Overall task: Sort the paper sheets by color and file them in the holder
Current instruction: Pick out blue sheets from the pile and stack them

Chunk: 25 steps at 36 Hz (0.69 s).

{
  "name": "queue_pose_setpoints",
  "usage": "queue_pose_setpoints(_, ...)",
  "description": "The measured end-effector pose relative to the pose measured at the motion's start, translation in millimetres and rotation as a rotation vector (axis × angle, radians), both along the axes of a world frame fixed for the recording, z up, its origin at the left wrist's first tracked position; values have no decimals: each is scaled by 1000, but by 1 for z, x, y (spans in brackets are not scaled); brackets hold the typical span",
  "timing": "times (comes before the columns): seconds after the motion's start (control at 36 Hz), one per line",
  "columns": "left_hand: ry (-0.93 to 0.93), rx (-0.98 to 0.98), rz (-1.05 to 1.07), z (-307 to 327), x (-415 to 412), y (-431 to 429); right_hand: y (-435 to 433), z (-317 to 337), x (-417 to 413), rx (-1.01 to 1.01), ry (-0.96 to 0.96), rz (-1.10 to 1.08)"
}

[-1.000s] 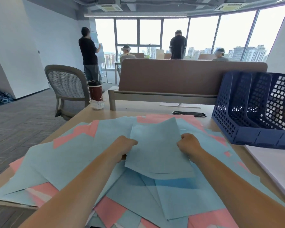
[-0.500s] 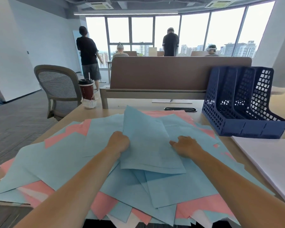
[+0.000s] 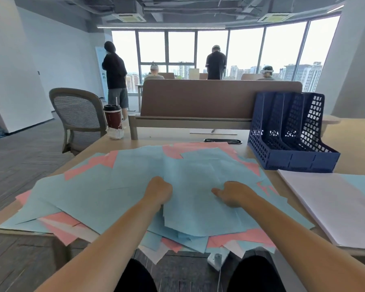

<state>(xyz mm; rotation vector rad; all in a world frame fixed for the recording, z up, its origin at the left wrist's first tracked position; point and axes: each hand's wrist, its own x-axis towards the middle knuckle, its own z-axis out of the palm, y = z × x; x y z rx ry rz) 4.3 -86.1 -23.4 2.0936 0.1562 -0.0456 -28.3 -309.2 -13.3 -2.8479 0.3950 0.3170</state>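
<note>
A loose pile of blue sheets (image 3: 198,207) and pink sheets (image 3: 236,238) covers the desk in front of me, with blue on top. My left hand (image 3: 159,191) is curled and grips the left edge of the topmost blue sheets. Just to its right, my right hand (image 3: 232,194) rests on those same sheets, its fingers reaching left. The dark blue mesh file holder (image 3: 282,159) stands at the back right of the pile with nothing visible in its slots.
A white paper stack (image 3: 325,209) with a blue sheet (image 3: 362,186) on it lies at the right. Behind the pile are a black phone (image 3: 222,141), a lidded cup (image 3: 112,118), a brown divider (image 3: 198,98) and a chair (image 3: 78,114). Several people are by the windows.
The blue sheet that both hands held raised has come down flat onto the pile. My right hand released its edge and now lies on top. My left hand keeps its grip.
</note>
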Motion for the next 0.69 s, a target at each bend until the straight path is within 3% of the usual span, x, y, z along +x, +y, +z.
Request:
queue_pose_setpoints(0.14, -52, 50, 36, -3, -12, -8, -6, 6, -13, -57, -218, 1)
queue_pose_setpoints(0.36, -35, -45, 68, -1, -22, -17, -18, -12, -18, 32, -35, 19)
queue_pose_setpoints(0.53, 24, -125, 16, 4, -24, -14, -17, -13, -32, -16, -160, -6)
queue_pose_setpoints(0.69, -41, -28, -19, 4, -30, -16, -29, -10, -41, 25, -317, -38)
